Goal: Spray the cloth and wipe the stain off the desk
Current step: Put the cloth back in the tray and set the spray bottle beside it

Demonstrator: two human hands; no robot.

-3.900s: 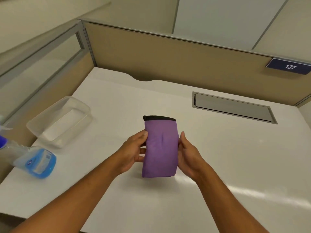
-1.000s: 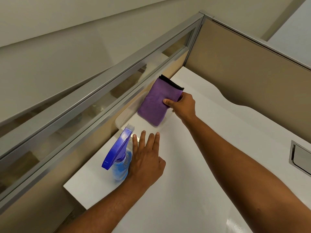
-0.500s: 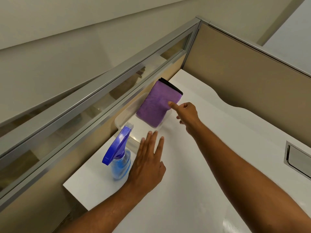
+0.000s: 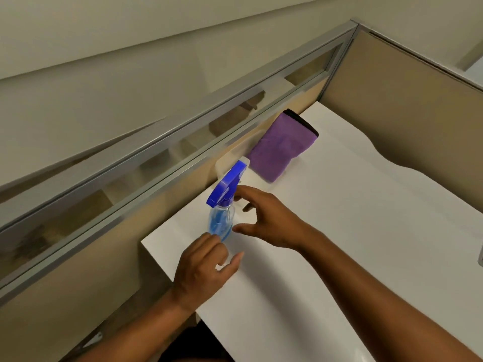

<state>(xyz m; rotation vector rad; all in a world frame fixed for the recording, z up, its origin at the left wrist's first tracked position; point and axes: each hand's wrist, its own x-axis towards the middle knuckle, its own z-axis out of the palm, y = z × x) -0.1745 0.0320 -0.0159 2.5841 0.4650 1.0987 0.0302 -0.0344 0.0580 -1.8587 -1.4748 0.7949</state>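
A spray bottle (image 4: 221, 205) stands upright near the left edge of the white tabletop (image 4: 352, 231), its blue trigger head pointing toward the far side and its clear body showing blue liquid; both of the person's hands are gathered round it. The right hand (image 4: 271, 223) comes in from the right with its grip wide, fingers spread beside the bottle's neck and thumb held low near the body; whether any fingertip touches the plastic I cannot tell. The left hand (image 4: 203, 270) sits just on the near side of the bottle's base, fingers loosely curled and thumb out, its grip narrow and closed on nothing that I can see; the knuckles overlap the bottom of the bottle from this angle, so contact there is unclear. Farther along the same left edge lies the purple cloth (image 4: 282, 147), folded into a long pad with a dark trim at its far end; it rests tilted on a clear plastic container (image 4: 230, 159) whose rim shows faintly just beyond the sprayer head, close against the partition (image 4: 156, 142). That partition, a metal frame with glass panes over a tan panel, runs along the left side and meets another tan panel at the far corner. No stain shows on the visible tabletop.
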